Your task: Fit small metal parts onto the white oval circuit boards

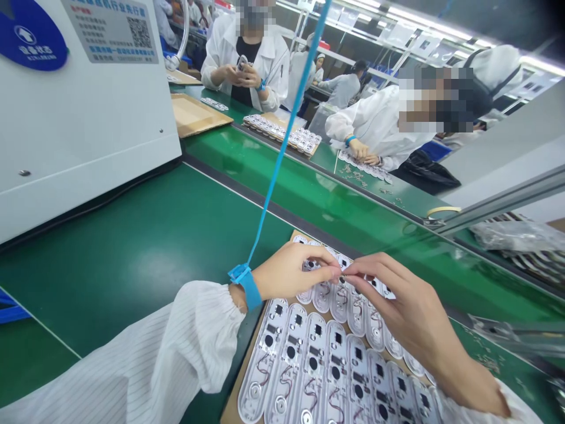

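My left hand (291, 272) and my right hand (410, 312) meet above a cardboard tray (233, 409) of white oblong plastic boards (315, 377). Their fingertips pinch a tiny part (342, 271) between them, too small to identify. Each board carries small black chips and thin wires. The hands hide the middle of the rows. A blue wrist strap (249, 288) circles my left wrist, and its blue cord (286, 135) runs up and away. A white striped sleeve (132, 353) covers my left arm.
A green workbench belt (132, 259) runs beneath the tray, beside a white machine housing (79, 118). Beyond a dark divider, co-workers in white coats handle similar boards (282, 134). Small loose parts (353, 176) lie on the far belt. A plastic bag (516, 235) sits to the right.
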Demonstrator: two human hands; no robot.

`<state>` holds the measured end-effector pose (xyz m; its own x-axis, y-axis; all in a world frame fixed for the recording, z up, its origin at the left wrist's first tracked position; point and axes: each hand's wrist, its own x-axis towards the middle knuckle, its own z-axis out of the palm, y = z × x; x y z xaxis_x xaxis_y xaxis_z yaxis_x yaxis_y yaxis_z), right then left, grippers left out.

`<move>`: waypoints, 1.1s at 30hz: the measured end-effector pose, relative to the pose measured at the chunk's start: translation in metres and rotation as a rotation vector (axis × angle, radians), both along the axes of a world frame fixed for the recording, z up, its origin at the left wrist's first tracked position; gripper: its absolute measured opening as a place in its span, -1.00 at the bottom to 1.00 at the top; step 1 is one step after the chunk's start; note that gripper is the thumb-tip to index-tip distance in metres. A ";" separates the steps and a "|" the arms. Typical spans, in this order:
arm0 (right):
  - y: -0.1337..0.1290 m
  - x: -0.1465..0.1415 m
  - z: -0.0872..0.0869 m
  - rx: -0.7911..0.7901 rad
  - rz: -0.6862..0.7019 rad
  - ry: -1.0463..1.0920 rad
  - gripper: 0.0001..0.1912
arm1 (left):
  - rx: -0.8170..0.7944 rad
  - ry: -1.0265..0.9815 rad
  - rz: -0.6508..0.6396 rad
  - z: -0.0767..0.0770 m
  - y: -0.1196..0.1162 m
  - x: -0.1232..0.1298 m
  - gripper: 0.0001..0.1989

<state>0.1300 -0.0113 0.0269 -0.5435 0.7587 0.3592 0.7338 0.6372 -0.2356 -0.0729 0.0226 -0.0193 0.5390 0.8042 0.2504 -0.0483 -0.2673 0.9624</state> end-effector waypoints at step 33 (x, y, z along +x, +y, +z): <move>0.029 0.012 -0.050 -0.458 -0.230 -0.104 -0.67 | 0.558 0.557 0.077 -0.045 -0.001 0.003 -0.33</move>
